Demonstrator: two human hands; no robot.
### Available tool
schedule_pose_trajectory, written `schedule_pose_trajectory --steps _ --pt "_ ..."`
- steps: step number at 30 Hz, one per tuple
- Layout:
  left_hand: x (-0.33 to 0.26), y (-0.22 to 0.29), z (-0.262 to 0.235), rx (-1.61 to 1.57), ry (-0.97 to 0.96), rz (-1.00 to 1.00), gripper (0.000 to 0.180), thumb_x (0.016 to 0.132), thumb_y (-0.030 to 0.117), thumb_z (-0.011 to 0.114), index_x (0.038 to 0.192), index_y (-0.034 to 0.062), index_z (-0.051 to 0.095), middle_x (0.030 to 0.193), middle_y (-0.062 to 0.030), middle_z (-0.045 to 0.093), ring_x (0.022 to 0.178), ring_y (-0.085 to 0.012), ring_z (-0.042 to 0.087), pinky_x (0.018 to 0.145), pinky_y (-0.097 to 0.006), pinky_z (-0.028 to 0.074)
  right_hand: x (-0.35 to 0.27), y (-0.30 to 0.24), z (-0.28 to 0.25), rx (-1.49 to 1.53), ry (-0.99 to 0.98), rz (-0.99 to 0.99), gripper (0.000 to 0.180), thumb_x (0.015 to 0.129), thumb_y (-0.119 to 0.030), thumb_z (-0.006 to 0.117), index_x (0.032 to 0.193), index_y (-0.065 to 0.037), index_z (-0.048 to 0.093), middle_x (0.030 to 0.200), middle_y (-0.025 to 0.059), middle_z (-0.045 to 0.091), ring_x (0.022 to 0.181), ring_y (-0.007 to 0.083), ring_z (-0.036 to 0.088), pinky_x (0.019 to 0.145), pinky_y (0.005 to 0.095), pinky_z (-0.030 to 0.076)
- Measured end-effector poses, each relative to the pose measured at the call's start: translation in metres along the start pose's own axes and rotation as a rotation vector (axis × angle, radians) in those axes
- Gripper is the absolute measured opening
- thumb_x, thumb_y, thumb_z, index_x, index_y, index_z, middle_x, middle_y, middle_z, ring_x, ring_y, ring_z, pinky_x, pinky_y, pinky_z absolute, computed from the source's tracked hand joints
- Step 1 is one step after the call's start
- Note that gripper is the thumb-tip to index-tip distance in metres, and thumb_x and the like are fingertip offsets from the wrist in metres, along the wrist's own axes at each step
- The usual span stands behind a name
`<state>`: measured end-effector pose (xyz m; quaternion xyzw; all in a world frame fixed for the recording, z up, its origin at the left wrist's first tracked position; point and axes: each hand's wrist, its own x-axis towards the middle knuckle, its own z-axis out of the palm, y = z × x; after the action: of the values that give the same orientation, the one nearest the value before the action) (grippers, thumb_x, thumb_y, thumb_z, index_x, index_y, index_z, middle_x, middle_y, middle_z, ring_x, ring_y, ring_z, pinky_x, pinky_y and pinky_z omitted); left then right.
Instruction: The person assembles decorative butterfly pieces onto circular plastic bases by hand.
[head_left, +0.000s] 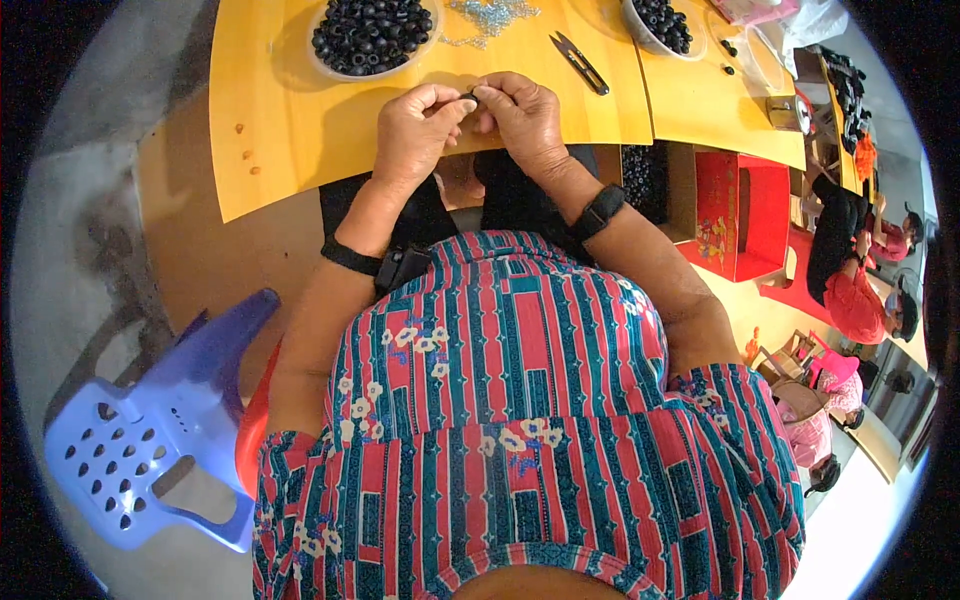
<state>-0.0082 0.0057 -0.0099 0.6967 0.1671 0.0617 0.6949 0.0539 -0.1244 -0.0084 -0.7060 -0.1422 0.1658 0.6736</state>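
Note:
Just above the near edge of the yellow table (300,150), my two hands meet fingertip to fingertip. My left hand (415,132) is closed in a pinch, thumb against forefinger, on a small black piece (471,96). From the other side my right hand (522,122) pinches the same piece. Fingers cover most of it, so its full shape is hidden. Beyond my left hand stands a clear bowl (437,28) filled with round black hollow pieces (370,36). A pair of thread snips (580,64) lies past my right hand.
Shiny bluish-silver small parts (490,16) lie beside the bowl. Another bowl (641,36) of black pieces and a metal tin (789,114) are at the right. Below stand a red box (738,215) and a carton of black pieces (645,180). A blue stool (150,440) is left; people (862,300) sit far right.

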Motion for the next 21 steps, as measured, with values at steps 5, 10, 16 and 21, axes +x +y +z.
schedule_pose_trajectory --steps 5,10,16,21 --pt "0.001 0.003 -0.002 0.031 -0.045 -0.015 0.014 0.082 0.013 0.065 0.084 -0.0002 0.062 0.063 0.0011 0.055 0.053 -0.0040 0.050 0.047 -0.018 0.042 0.000 0.002 -0.002 0.025 -0.025 0.037 0.012 0.085 -0.009 0.058 0.086 0.003 0.061 0.060 0.0027 0.057 0.051 0.0081 0.053 0.049 0.0214 0.043" --pt "0.004 0.001 -0.006 -0.002 -0.097 -0.032 0.014 0.082 0.013 0.065 0.084 -0.0001 0.062 0.063 0.0015 0.054 0.053 -0.0042 0.049 0.048 -0.018 0.042 0.000 0.003 -0.001 -0.075 -0.034 -0.007 0.011 0.087 -0.007 0.056 0.088 0.003 0.061 0.061 0.0019 0.056 0.055 0.0079 0.053 0.054 0.0206 0.044" --pt "0.004 0.003 -0.009 -0.041 -0.136 -0.096 0.015 0.083 0.015 0.064 0.083 0.0002 0.061 0.063 0.0018 0.053 0.053 -0.0046 0.049 0.049 -0.018 0.043 -0.001 0.008 -0.001 -0.082 -0.009 -0.090 0.008 0.084 -0.006 0.059 0.084 0.001 0.061 0.058 0.0040 0.057 0.048 0.0088 0.054 0.045 0.0226 0.044" --pt "0.007 0.002 -0.013 -0.058 -0.211 -0.111 0.016 0.083 0.018 0.064 0.082 0.0016 0.061 0.062 0.0018 0.053 0.053 -0.0052 0.050 0.050 -0.019 0.044 -0.002 0.008 -0.001 -0.070 -0.016 -0.115 0.007 0.084 -0.005 0.058 0.084 0.001 0.060 0.060 0.0039 0.057 0.050 0.0087 0.054 0.046 0.0225 0.044"
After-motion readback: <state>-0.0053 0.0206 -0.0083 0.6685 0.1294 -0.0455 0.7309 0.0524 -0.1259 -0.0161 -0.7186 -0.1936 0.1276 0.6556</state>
